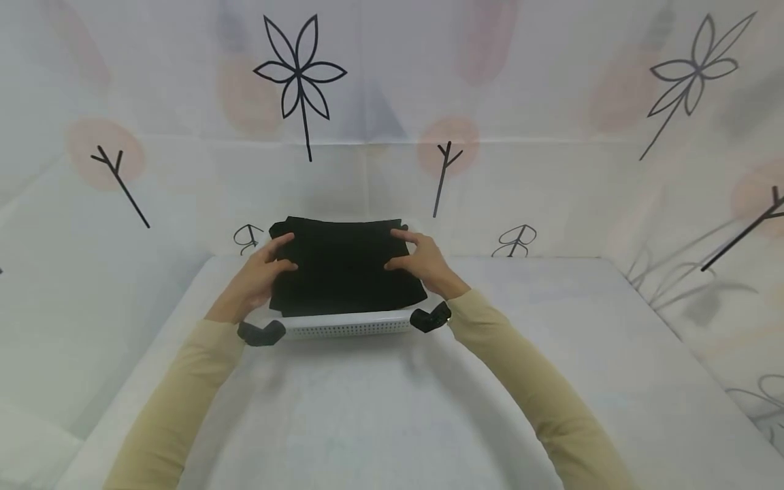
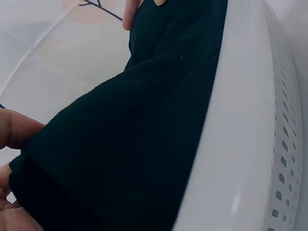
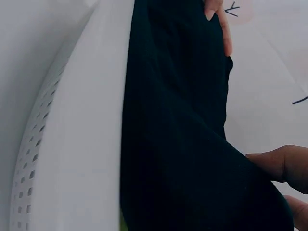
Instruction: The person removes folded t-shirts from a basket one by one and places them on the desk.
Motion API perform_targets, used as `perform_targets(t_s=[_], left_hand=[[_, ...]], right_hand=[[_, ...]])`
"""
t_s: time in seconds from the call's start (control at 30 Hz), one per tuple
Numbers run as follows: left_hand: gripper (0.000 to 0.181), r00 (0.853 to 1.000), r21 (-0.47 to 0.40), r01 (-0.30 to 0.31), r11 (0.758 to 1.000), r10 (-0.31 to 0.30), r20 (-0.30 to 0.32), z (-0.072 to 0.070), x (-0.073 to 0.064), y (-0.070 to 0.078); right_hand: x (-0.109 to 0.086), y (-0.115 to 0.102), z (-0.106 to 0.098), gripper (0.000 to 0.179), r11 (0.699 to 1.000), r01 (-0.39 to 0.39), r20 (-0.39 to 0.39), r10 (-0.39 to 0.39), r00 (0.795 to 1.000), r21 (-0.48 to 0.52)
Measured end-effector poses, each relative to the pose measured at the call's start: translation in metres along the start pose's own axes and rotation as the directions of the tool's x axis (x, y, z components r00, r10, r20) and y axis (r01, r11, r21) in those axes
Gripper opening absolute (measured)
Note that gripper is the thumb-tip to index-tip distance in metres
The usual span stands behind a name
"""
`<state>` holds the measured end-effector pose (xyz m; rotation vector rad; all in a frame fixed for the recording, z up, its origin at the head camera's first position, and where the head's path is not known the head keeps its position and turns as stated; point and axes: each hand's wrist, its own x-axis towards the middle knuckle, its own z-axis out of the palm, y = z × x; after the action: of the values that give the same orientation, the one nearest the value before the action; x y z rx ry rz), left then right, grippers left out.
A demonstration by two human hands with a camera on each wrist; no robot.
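A folded black cloth, looking dark green in the wrist views, lies over a white plastic basket with a perforated side. My left hand holds the cloth at its left side, thumb and index finger over its surface. On the opposite side my right hand holds it the same way, thumb and index spread apart. In the left wrist view, fingers meet the cloth's near corner. The right wrist view has fingers against the cloth's edge. The remaining fingers are mostly hidden.
The basket stands on a table with a white cover, close to a patterned curtain behind. A sliver of something green shows beneath the cloth at the basket's rim. Dark wrist straps sit beside the basket's front.
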<state>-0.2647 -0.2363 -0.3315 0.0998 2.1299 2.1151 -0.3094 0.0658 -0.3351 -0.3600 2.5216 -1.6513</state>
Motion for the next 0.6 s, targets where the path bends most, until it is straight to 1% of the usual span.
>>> perform_targets(t_s=[0.17,0.3,0.4,0.6], left_hand=[[0.073,1.000,-0.035,0.006,0.999,-0.005,0.015,-0.001,-0.001,0.004],[0.073,1.000,-0.061,0.003,0.998,-0.001,0.029,-0.001,-0.003,0.008],[0.073,0.999,-0.076,-0.007,0.997,0.010,0.034,0.000,-0.004,0.012],[0.072,0.999,-0.075,-0.035,0.997,0.038,0.036,0.003,-0.007,0.019]], right_hand=[[-0.002,-0.005,-0.005,0.075,1.000,0.014,-0.013,-0.014,1.000,-0.001],[-0.002,-0.008,-0.009,0.075,0.999,0.036,-0.016,-0.035,0.999,0.033],[-0.002,-0.009,-0.014,0.075,0.997,0.052,-0.018,-0.051,0.999,0.058],[-0.007,-0.013,-0.024,0.074,0.993,0.070,-0.018,-0.069,0.997,0.091]])
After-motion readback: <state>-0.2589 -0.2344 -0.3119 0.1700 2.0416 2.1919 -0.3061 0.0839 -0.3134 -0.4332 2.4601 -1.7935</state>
